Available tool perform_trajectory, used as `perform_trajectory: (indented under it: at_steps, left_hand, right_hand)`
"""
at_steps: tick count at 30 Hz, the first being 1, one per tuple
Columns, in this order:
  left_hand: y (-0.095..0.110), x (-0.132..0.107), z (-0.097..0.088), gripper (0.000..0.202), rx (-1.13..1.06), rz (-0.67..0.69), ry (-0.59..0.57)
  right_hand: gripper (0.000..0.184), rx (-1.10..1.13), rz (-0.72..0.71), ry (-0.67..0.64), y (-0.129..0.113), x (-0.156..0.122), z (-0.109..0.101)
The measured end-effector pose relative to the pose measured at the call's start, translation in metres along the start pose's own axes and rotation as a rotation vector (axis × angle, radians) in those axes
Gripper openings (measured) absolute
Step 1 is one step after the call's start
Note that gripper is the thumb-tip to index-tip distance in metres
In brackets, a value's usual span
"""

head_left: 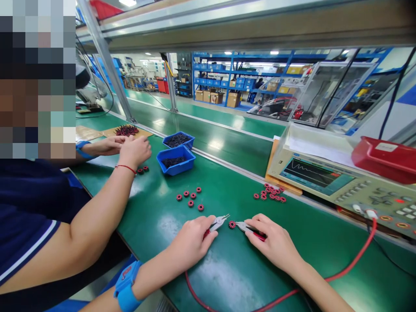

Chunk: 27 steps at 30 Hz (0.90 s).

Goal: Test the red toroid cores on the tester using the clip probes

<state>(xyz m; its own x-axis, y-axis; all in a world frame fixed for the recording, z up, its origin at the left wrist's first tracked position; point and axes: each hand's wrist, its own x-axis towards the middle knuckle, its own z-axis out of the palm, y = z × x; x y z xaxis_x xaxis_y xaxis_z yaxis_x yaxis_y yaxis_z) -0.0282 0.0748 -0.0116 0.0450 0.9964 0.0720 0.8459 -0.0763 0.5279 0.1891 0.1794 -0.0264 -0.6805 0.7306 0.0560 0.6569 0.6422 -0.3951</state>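
My left hand (191,240) is closed around a metal test clip (218,222) with a red lead, its jaws pointing right. My right hand (274,245) grips a second test clip (244,227), whose tip touches a small red ring-shaped coil (232,224) lying on the green mat (227,268) between the two clips. A few loose red coils (191,197) lie further back in the middle. A denser heap of coils (271,193) sits to the right near the tester. A blue wrist strap (127,284) is on my left forearm.
A tester with a waveform screen (313,173) stands at the right, a red tray (385,158) behind it. Two blue bins (177,158) of dark parts sit mid-table. A co-worker's hands (130,149) work at the left beside more coils (126,130). A red cable (357,255) crosses the mat.
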Motion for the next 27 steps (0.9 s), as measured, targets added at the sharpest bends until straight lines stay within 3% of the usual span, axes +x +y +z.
perform_trajectory:
  at_steps: [7,15,27]
  left_hand:
    - [0.001,-0.015,-0.006,0.026,0.018,-0.042,-0.019]
    - [0.016,-0.053,0.018,0.031,0.010,-0.032,0.022]
    - [0.016,-0.054,0.025,0.031,0.167,0.004,0.069]
  right_hand:
    - [0.025,0.005,0.005,-0.017,-0.003,-0.011,0.001]
    - [0.024,0.045,-0.022,-0.058,-0.011,-0.024,0.004]
    - [0.024,0.037,-0.033,-0.065,-0.020,-0.036,0.003]
